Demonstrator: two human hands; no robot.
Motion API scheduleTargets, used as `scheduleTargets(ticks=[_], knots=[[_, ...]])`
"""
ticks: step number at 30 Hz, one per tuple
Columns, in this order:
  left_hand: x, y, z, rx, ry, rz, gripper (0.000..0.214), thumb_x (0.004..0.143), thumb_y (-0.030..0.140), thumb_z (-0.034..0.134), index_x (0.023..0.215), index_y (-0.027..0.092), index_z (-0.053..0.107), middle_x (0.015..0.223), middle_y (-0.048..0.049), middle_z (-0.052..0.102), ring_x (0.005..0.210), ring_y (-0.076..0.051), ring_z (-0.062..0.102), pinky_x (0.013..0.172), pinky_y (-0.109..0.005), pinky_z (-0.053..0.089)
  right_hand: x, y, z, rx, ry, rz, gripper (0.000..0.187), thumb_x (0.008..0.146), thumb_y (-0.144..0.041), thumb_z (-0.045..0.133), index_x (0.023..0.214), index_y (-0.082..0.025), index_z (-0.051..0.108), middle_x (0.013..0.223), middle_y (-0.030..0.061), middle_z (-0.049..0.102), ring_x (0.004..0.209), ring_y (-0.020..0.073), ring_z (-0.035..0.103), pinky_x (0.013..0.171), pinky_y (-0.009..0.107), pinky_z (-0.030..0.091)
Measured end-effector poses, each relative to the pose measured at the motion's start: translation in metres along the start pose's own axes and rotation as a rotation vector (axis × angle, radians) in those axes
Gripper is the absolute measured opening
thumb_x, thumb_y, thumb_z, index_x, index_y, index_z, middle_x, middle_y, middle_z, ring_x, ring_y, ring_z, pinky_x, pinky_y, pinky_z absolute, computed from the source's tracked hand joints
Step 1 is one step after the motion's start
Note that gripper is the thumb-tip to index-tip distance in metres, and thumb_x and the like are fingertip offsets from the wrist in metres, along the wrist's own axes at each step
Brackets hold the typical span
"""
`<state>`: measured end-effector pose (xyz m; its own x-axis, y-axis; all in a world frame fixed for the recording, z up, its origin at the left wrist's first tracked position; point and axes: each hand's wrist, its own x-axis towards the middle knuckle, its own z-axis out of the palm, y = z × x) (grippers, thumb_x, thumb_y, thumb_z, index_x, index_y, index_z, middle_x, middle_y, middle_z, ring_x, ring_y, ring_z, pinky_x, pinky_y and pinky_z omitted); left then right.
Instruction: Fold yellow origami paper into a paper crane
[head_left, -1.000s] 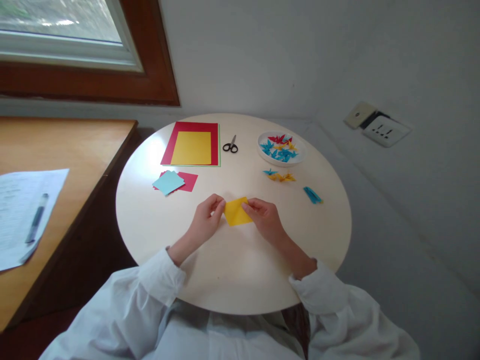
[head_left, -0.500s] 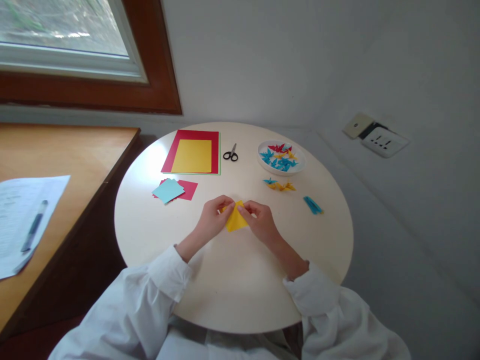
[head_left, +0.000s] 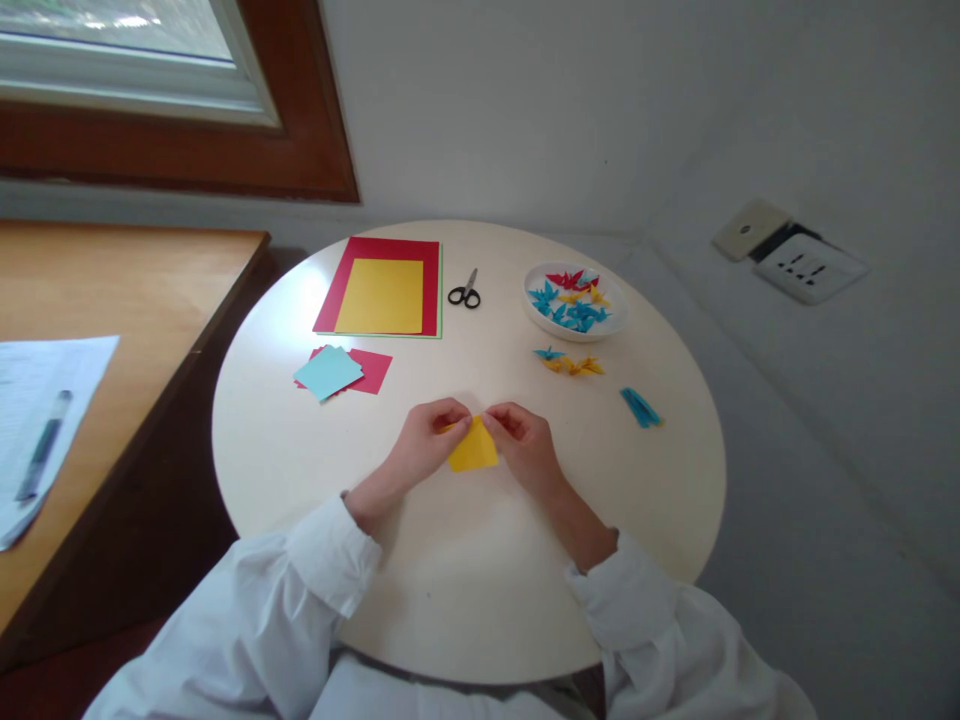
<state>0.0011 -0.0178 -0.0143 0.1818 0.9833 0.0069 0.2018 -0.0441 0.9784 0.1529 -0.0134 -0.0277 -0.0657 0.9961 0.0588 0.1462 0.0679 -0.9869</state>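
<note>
Between my hands is a small yellow sheet of paper, its lower part showing as a flat four-sided shape. My left hand pinches its upper left side between thumb and fingers. My right hand is closed in a pinch at the upper right corner. The fingertips of both hands nearly meet at the paper's top edge and hide part of it. Beyond the hands, to the right, lie several small folded paper cranes, blue and yellow.
The round white table bears large red and yellow paper sheets, black-handled scissors, light blue and red paper squares, a white dish of cranes and blue folded strips. A wooden desk stands left.
The yellow paper has turned slightly and lies flatter, with its lower edge more level. My hands stay pinched on it. The camera view has shifted a little.
</note>
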Motion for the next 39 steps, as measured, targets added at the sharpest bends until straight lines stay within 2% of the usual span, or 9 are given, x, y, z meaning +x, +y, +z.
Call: scheduleTargets(ticks=[7,19,31,37,39], knots=[[-0.001,0.003,0.000,0.089,-0.018,-0.009,0.012,0.074,0.022,0.051,0.069,0.015,0.058,0.066,-0.0001,0.059,0.063,-0.013,0.054,0.056,-0.022,0.041,-0.002,0.001,0.000,-0.063,-0.030,-0.020,0.018,0.074,-0.034,0.059,0.066,-0.018,0.060,0.062,0.0004,0.060,0.059,0.0128,0.051,0.057,0.026,0.044],[0.001,0.011,0.002,0.045,-0.001,-0.041,0.012,0.069,0.023,0.050,0.061,0.016,0.053,0.057,0.0019,0.052,0.056,-0.011,0.049,0.051,-0.022,0.039,-0.005,-0.007,0.002,-0.145,0.017,-0.084,0.016,0.074,-0.032,0.057,0.065,-0.019,0.059,0.063,0.0009,0.060,0.059,0.0133,0.051,0.055,0.025,0.043],[-0.001,0.014,-0.004,0.027,0.017,-0.063,0.009,0.067,0.021,0.051,0.061,0.015,0.055,0.060,0.0009,0.054,0.058,-0.011,0.050,0.053,-0.023,0.038,0.003,-0.005,-0.015,-0.032,0.168,-0.026,0.019,0.070,-0.036,0.062,0.066,-0.018,0.059,0.063,0.0014,0.061,0.059,0.0140,0.054,0.057,0.027,0.046],[-0.002,0.012,-0.008,0.031,0.134,-0.097,0.009,0.065,0.015,0.049,0.063,0.016,0.058,0.060,0.0021,0.055,0.056,-0.010,0.049,0.048,-0.021,0.035,0.011,-0.004,-0.029,0.012,0.315,-0.003,0.022,0.067,-0.040,0.063,0.068,-0.019,0.057,0.064,0.0012,0.060,0.060,0.0147,0.055,0.057,0.028,0.047],[-0.001,0.011,-0.009,0.028,0.182,-0.081,0.010,0.067,0.015,0.049,0.063,0.016,0.057,0.063,0.0014,0.057,0.059,-0.011,0.052,0.051,-0.022,0.038,0.012,-0.004,-0.030,0.020,0.322,0.008,0.022,0.066,-0.040,0.063,0.067,-0.019,0.057,0.064,0.0013,0.060,0.061,0.0149,0.055,0.057,0.028,0.047]])
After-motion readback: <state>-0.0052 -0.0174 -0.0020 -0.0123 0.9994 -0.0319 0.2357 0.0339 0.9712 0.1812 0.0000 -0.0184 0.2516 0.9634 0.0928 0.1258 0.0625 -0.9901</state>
